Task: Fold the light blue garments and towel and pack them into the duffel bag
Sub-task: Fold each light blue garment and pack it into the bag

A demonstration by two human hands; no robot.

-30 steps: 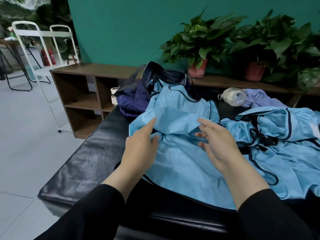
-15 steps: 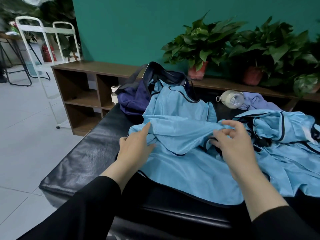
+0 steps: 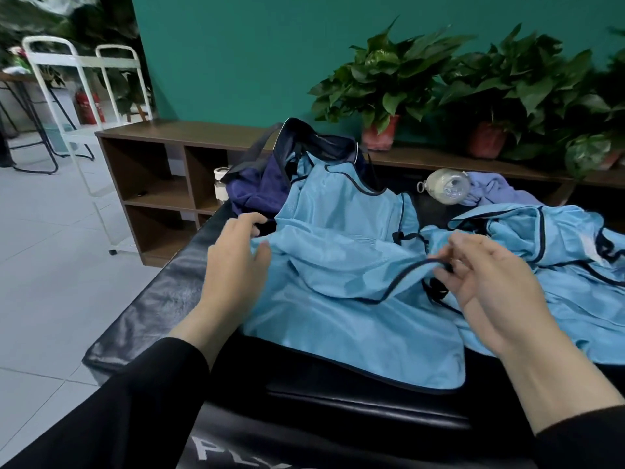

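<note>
Head view: right hand (image 3: 487, 282) grip pinches light blue garment (image 3: 338, 258) dark trim; left hand (image 3: 236, 255) spread flat on it.

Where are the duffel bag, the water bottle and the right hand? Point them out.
duffel bag (image 3: 252, 189), head view, on its navy side panel.
water bottle (image 3: 446, 191), head view, on its clear body.
right hand (image 3: 490, 286), head view, on the back of the hand.

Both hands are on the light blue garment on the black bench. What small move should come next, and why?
Probably carry the dark-trimmed edge across toward the left hand. The right hand pinches that edge on the light blue garment, the left hand pins its other side, and the garment still lies loosely spread on the black bench, not yet folded.
</note>
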